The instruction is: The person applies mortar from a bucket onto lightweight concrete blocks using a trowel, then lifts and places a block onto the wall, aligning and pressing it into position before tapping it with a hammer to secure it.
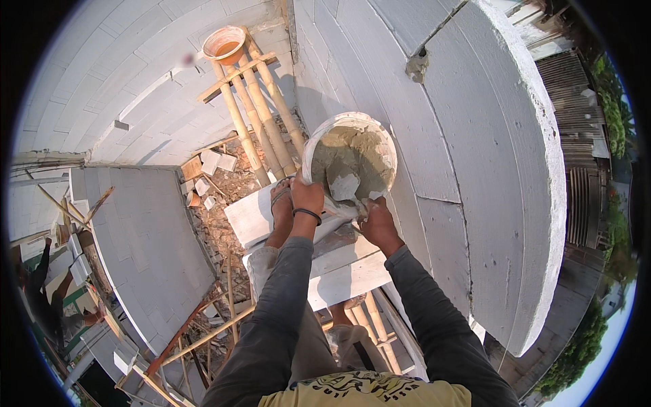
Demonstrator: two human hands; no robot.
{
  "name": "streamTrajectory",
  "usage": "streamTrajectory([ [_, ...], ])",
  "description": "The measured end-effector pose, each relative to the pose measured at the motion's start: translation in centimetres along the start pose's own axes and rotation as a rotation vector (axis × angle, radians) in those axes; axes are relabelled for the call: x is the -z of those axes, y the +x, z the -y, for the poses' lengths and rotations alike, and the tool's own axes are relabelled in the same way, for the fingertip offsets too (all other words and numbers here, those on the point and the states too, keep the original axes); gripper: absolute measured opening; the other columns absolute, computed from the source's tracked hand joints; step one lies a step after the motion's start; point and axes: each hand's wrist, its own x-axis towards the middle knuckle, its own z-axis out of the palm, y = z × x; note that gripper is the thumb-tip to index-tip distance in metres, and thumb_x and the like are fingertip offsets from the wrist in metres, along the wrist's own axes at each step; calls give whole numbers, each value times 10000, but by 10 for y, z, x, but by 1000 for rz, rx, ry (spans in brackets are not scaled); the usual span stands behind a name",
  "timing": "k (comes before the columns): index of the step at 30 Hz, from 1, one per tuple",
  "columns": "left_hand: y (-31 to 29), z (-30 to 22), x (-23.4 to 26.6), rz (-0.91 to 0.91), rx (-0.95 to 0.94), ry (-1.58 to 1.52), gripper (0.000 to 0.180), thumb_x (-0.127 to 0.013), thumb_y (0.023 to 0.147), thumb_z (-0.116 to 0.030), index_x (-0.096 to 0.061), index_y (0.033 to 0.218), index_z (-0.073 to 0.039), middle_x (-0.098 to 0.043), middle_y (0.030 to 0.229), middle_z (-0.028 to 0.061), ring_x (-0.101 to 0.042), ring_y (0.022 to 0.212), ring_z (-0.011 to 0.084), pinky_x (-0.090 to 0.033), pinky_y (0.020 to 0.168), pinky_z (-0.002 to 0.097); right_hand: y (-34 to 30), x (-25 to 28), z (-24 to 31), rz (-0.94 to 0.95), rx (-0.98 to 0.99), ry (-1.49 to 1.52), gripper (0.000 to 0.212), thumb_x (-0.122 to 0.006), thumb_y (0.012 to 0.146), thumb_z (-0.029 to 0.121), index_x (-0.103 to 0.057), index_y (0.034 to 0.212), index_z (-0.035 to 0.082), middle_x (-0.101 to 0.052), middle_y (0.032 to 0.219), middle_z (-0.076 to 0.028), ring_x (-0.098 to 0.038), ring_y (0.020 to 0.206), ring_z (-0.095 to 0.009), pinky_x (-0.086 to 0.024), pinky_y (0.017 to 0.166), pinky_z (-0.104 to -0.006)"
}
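Note:
A white bucket [307, 163] with grey wet mortar [369, 152] inside stands against the block wall, its mouth facing me. My left hand [308, 197], with a dark band at the wrist, is closed on the bucket's near left rim. At the near right rim, my right hand [381, 225] is closed around the handle of a trowel. The mortar-smeared trowel blade [344, 186] lies in the bucket, against the mortar. Much of the handle is hidden by my fingers.
Pale blocks [349, 278] lie under the bucket, by my bare foot [281, 207]. Bamboo poles [261, 115] carry an orange basin [224, 45]. The block wall [434, 156] rises at the right. Rubble [224, 230] covers the ground below; another person [51, 285] is at far left.

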Motion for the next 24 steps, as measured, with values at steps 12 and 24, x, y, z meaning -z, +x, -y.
streamTrajectory([
  [12, 1, -22, 6, -81, 146, -373, 431, -549, 734, 57, -617, 1158, 24, -669, 890, 99, -624, 723, 183, -495, 628, 297, -28, 62, 44, -500, 100, 351, 326, -607, 889, 98, -529, 1155, -72, -492, 1004, -222, -537, 886, -371, -457, 763, -443],
  [24, 27, 9, -11, -122, 33, -363, 432, -530, 715, 46, -621, 1136, 10, -650, 885, 76, -603, 738, 163, -479, 633, 285, -11, 125, 63, -460, -64, 672, 386, -649, 916, 158, -560, 1240, -31, -568, 947, -73, -595, 781, -132, -553, 576, -278],
])
